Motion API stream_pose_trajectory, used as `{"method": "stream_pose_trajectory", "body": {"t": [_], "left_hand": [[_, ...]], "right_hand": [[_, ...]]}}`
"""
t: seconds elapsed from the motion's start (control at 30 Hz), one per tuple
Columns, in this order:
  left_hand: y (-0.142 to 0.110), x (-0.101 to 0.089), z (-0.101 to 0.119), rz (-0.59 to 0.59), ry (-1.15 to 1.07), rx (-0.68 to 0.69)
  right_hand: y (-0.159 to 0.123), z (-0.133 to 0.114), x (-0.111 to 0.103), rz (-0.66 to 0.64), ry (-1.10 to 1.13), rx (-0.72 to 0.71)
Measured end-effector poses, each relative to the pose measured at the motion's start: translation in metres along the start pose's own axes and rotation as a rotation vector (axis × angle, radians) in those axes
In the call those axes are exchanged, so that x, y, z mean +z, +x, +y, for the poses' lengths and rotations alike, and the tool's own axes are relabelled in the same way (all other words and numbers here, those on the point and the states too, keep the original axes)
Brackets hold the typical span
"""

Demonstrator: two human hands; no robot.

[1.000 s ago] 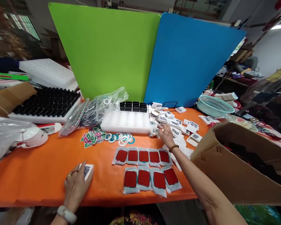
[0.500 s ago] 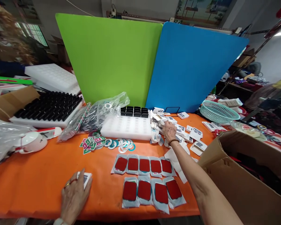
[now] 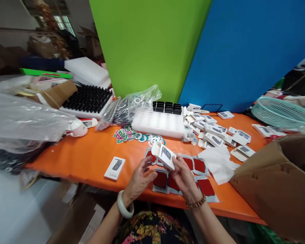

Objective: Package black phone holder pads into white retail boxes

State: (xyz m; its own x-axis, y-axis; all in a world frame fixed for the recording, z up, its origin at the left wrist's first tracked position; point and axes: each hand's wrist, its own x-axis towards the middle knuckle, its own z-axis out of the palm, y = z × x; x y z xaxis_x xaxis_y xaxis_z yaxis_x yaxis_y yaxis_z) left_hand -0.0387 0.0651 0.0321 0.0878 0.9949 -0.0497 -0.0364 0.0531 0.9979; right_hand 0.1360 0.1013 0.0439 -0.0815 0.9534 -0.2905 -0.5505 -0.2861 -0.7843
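Note:
My right hand [image 3: 184, 176] grips a small white box [image 3: 166, 155] with a dark ring-shaped picture on its face; a flap stands up at its far end. Just left of that box, my left hand [image 3: 141, 178] is held with thumb and fingers apart and nothing between them. Beneath both hands lie two rows of dark red square pads on grey backing [image 3: 204, 188], partly hidden by the hands and the box. Another white box [image 3: 115, 167], closed, lies flat on the orange table to the left.
Many similar white boxes [image 3: 215, 130] are heaped at the back right. A large cardboard box [image 3: 266, 183] stands at the right edge. Beyond are a white foam tray [image 3: 157, 123], loose stickers [image 3: 124, 134], black parts [image 3: 87, 98], a teal basket [image 3: 282, 112] and upright green and blue boards [image 3: 152, 44].
My right hand has come back from the heap with a white box. My left hand has left the other box on the table and moved right, towards it. The view has tilted down.

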Motion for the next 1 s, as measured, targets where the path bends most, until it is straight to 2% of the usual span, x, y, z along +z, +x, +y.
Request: {"method": "stream_pose_trajectory", "body": {"t": [0.07, 0.2, 0.27, 0.33, 0.4, 0.47, 0.6, 0.7, 0.87, 0.93, 1.0], "left_hand": [[-0.007, 0.012, -0.001, -0.013, -0.212, 0.032], [-0.026, 0.012, -0.003, 0.162, -0.407, -0.014], [-0.035, 0.007, -0.002, 0.211, -0.491, -0.084], [-0.044, 0.001, -0.001, 0.219, -0.567, -0.155], [-0.053, -0.004, -0.001, 0.181, -0.624, -0.228], [-0.063, -0.007, -0.003, 0.084, -0.655, -0.306], [-0.079, -0.013, -0.012, -0.109, -0.663, -0.393], [-0.086, -0.017, -0.019, -0.183, -0.653, -0.396], [-0.089, -0.016, -0.024, -0.295, -0.659, -0.39], [-0.091, -0.016, -0.024, -0.314, -0.681, -0.387], [-0.093, -0.016, -0.025, -0.297, -0.713, -0.384]], "right_hand": [[-0.02, 0.021, 0.015, -0.061, 0.043, 0.122], [-0.048, 0.047, 0.026, -0.21, 0.019, 0.288], [-0.051, 0.051, 0.024, -0.27, -0.12, 0.299], [-0.048, 0.05, 0.02, -0.25, -0.357, 0.191], [-0.042, 0.044, 0.018, -0.189, -0.553, 0.02], [-0.036, 0.037, 0.019, -0.196, -0.606, -0.086], [-0.028, 0.025, 0.023, -0.361, -0.549, -0.075], [-0.029, 0.022, 0.023, -0.444, -0.552, 0.007], [-0.033, 0.021, 0.025, -0.576, -0.488, 0.301], [-0.03, 0.02, 0.027, -0.613, -0.441, 0.421], [-0.021, 0.019, 0.027, -0.641, -0.462, 0.449]]}}
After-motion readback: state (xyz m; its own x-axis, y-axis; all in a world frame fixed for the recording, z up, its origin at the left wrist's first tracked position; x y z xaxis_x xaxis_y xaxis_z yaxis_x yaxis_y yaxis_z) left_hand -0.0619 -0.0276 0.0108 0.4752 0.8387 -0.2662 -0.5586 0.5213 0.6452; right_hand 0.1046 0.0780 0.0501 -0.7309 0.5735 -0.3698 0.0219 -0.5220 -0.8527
